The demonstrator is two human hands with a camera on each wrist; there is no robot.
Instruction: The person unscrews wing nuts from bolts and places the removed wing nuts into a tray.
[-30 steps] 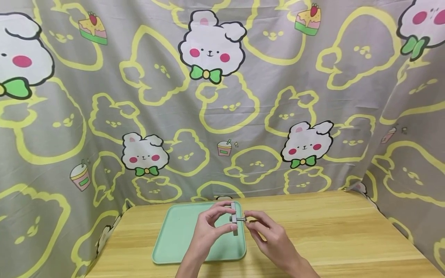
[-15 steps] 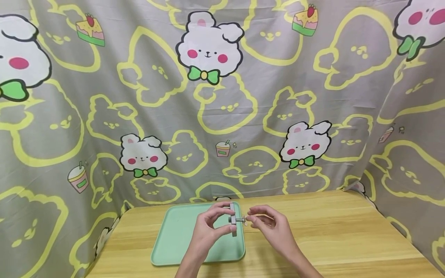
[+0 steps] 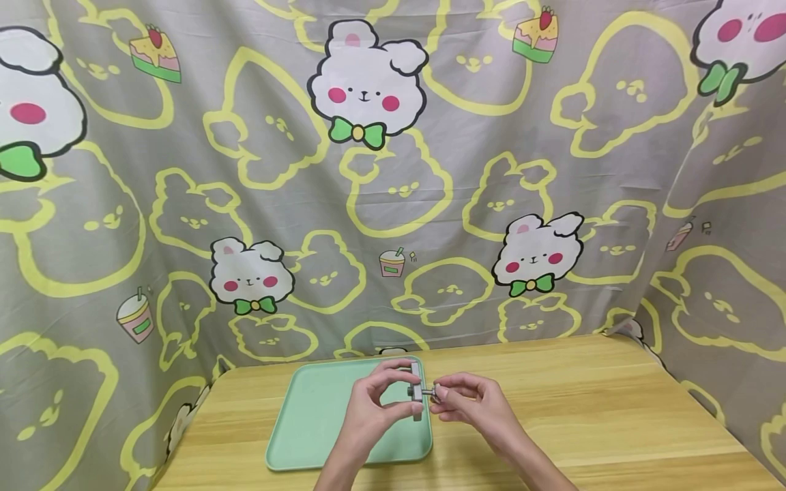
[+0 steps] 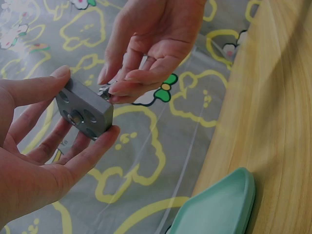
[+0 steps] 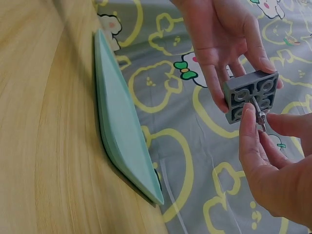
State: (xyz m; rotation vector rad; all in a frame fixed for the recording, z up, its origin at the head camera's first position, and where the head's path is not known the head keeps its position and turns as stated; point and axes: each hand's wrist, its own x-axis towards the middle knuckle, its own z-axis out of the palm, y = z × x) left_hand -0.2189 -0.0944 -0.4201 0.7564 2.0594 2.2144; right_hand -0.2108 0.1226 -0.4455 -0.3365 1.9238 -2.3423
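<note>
A grey square block [image 4: 85, 105] with round holes near its corners is held by its edges between the thumb and fingertips of my left hand [image 3: 371, 406]. Through its middle runs a metal bolt [image 5: 255, 103], whose head faces left in the head view. On the bolt's free end sits a small wing nut [image 5: 262, 118], out from the block's ribbed, hollow side. My right hand [image 3: 475, 402] pinches that nut with thumb and fingertips, partly hiding it in the head view. Both hands are raised over the right edge of the green tray.
The light green tray [image 3: 307, 416] lies on the wood-grain table [image 3: 571, 423], left of centre. Grey curtain cloth [image 3: 430, 204] with rabbit prints hangs behind the table and along both sides.
My right fingers loosened from the nut half a second ago and have closed round it again. The block and left hand have shifted very slightly right.
</note>
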